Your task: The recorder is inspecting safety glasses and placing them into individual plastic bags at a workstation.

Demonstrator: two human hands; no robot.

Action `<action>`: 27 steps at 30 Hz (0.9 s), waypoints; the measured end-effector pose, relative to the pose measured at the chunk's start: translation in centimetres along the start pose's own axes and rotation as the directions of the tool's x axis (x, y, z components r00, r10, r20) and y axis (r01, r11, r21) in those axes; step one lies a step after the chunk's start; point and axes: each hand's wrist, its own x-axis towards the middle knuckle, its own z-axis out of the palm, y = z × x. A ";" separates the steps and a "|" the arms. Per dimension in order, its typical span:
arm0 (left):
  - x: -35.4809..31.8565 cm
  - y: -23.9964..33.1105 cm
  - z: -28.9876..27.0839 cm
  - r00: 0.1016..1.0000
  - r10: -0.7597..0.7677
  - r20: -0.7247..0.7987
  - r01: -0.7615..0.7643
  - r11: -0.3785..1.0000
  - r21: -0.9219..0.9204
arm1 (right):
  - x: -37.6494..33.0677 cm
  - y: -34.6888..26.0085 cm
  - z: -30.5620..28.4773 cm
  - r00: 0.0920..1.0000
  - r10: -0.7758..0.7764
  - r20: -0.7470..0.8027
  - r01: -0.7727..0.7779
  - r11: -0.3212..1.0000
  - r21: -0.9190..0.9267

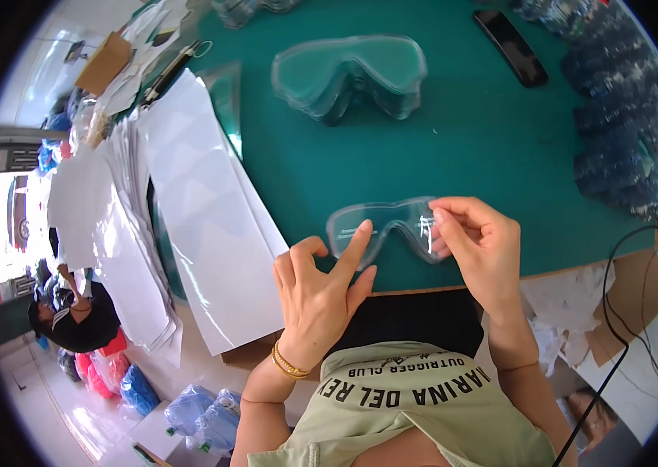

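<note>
A clear goggle lens (393, 220) with a notched nose gap is held just above the near edge of the green table. Its right end is pinched between the thumb and fingers of my right hand (481, 245). My left hand (317, 288), with a gold bracelet at the wrist, has its fingers apart. The left index fingertip lies on the lens's left half, and the thumb is by its lower edge. Farther back on the table stands a stack of similar clear goggle lenses (350, 74).
White sheets (197, 210) cover the table's left side, with a black-handled tool (169, 71) behind them. A black phone (510, 47) lies at the back right, near piled dark clear pieces (621, 117). A black cable (617, 358) hangs at right. Another person (84, 315) is at far left.
</note>
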 end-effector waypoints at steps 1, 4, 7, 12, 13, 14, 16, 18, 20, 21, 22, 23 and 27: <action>-0.4 -0.1 -0.4 1.000 -0.019 0.007 0.019 1.000 0.009 | 0.0 0.2 -0.1 1.000 -0.005 0.005 0.005 1.000 0.006; -1.8 -1.1 -1.2 0.988 -0.156 -0.010 0.156 0.982 0.110 | 0.3 -0.1 -0.1 1.000 0.008 0.019 -0.007 1.000 -0.022; -1.4 -1.0 -1.5 0.985 -0.122 -0.118 0.121 0.992 -0.018 | 0.3 0.0 -0.2 1.000 -0.001 0.019 0.002 1.000 -0.003; 1.7 1.8 -0.2 0.978 0.038 -0.207 -0.099 0.951 -0.292 | 0.1 -0.1 0.0 1.000 0.000 0.009 -0.001 1.000 0.031; 2.2 2.0 0.7 0.983 0.058 -0.172 -0.115 0.932 -0.343 | 0.1 -0.1 0.0 1.000 -0.004 0.012 0.004 0.999 0.039; 2.2 1.9 1.5 0.988 0.104 -0.115 -0.133 0.948 -0.289 | 0.2 0.0 0.0 1.000 -0.014 -0.001 0.014 0.999 0.040; 1.9 2.3 2.5 0.993 0.092 -0.068 -0.103 0.979 -0.178 | 0.1 0.3 -0.2 1.000 -0.005 0.023 0.003 0.997 0.081; 2.0 3.1 2.6 0.991 0.123 -0.056 -0.128 0.987 -0.093 | -0.1 0.4 -0.6 1.000 0.003 0.001 -0.003 0.994 0.107; 2.1 3.7 2.4 0.988 0.148 -0.041 -0.149 0.989 -0.005 | 0.0 0.3 -1.3 1.000 -0.006 0.003 0.005 0.992 0.122; 2.1 3.9 2.2 0.991 0.135 0.000 -0.135 0.990 0.040 | 0.1 0.4 -1.7 1.000 -0.012 -0.019 0.014 0.992 0.124; 2.2 4.2 2.0 0.991 0.125 0.040 -0.128 0.988 0.083 | 0.1 0.3 -2.3 0.996 -0.038 -0.075 0.044 0.996 0.075; 2.3 4.4 1.9 0.989 0.146 0.033 -0.148 0.985 0.093 | 0.4 0.5 -2.9 0.988 -0.076 -0.138 0.084 0.995 0.053; 2.5 5.3 -0.4 0.922 0.366 0.129 -0.343 0.924 -0.171 | 1.1 1.3 -4.9 0.929 -0.195 -0.314 0.192 0.981 -0.041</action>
